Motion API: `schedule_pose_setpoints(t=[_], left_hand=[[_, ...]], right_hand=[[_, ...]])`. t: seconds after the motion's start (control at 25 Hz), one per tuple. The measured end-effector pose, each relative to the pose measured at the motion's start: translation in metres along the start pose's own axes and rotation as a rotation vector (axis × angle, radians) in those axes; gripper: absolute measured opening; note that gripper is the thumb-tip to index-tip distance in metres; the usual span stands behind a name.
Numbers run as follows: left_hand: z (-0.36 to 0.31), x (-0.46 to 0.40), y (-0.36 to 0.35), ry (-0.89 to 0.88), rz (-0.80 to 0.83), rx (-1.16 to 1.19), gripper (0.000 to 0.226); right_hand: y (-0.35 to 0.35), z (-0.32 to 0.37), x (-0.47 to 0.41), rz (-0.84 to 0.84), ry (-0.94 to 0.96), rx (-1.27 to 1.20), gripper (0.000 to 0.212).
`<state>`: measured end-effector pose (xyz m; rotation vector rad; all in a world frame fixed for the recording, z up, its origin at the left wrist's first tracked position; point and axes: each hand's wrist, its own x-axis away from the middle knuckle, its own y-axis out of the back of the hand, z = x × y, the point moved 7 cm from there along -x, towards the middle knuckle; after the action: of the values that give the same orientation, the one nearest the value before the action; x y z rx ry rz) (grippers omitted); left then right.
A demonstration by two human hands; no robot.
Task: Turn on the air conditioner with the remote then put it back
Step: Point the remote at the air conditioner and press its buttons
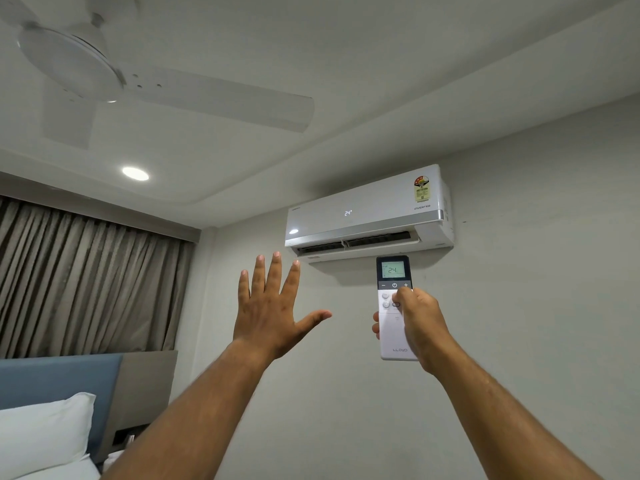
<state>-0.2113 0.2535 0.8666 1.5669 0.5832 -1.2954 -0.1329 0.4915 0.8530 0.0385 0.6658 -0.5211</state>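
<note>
Remote [394,306] upright in R hand [420,323] grip, reads 24 | L hand [272,306] splayed, empty | AC [367,213] shows 24

A bedroom: a bed [48,441] with white pillow [41,431] and padded headboard [69,379] at lower left, curtains [86,282] above, ceiling fan [104,74] at upper left.

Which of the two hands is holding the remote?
The right hand grips the remote, thumb on its buttons. The left hand is empty, its fingers spread open below the air conditioner.
</note>
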Motion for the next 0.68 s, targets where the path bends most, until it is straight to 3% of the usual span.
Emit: schedule_pose_setpoints(t=[0.68], left_hand=[[0.012, 0.002, -0.009, 0.004, 0.016, -0.014, 0.107]], right_hand=[[-0.008, -0.007, -0.005, 0.009, 0.002, -0.001, 0.013]])
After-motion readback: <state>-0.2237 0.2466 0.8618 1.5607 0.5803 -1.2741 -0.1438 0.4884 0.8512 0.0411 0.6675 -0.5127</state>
